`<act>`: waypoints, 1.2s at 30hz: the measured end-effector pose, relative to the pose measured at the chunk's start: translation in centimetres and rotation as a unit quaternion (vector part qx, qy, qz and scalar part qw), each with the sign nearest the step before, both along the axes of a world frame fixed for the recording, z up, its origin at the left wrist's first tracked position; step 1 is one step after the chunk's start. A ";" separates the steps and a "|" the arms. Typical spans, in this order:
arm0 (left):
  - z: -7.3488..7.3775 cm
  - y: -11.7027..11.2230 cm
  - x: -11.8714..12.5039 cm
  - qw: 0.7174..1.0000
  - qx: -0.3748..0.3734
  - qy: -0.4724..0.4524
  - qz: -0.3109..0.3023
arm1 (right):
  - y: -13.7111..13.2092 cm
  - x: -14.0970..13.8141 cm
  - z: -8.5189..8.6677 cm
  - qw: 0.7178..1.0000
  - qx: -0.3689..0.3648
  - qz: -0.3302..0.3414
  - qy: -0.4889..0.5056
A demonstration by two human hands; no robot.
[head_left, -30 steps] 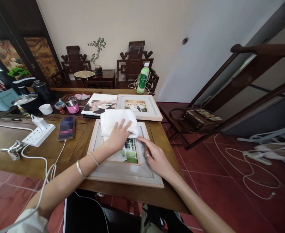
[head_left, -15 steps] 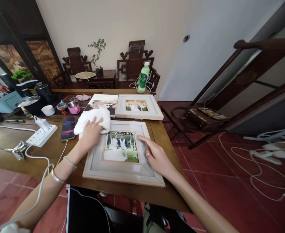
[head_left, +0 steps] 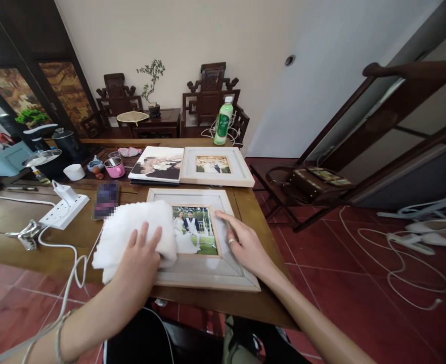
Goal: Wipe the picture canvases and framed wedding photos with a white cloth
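Note:
A pale wooden picture frame with a wedding photo lies flat on the wooden table in front of me. My left hand lies flat, fingers spread, on a white towel that covers the frame's left side. On the frame's right edge rests my right hand, open, fingers stretched, a ring on one finger.
Behind lie a second framed photo and a photo print. A phone, power strip with cables, pink cup, green bottle and kettles are on the table. Cables lie on the red tile floor right.
My left hand has drawn the towel from the frame's upper left corner down along its left side toward me. The right hand has stayed in place.

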State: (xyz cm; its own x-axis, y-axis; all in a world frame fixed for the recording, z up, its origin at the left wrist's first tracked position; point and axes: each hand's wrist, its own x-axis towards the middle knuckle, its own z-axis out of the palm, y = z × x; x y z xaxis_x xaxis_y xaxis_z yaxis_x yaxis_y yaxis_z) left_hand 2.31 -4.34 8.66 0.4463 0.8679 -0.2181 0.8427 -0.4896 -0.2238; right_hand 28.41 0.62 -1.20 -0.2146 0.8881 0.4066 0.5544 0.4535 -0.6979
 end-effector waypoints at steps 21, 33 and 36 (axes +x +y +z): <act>-2.1 10.4 2.5 0.997 0.030 -0.072 -0.011 | -0.1 -0.2 0.1 1.000 -0.013 0.000 0.014; 1.6 -3.8 3.8 0.981 -0.142 -0.061 -0.120 | -0.1 -0.1 0.1 1.000 -0.007 -0.002 0.001; 1.5 -4.7 4.4 0.968 -0.165 -0.100 -0.163 | -0.1 -0.1 0.0 1.000 -0.007 -0.001 0.000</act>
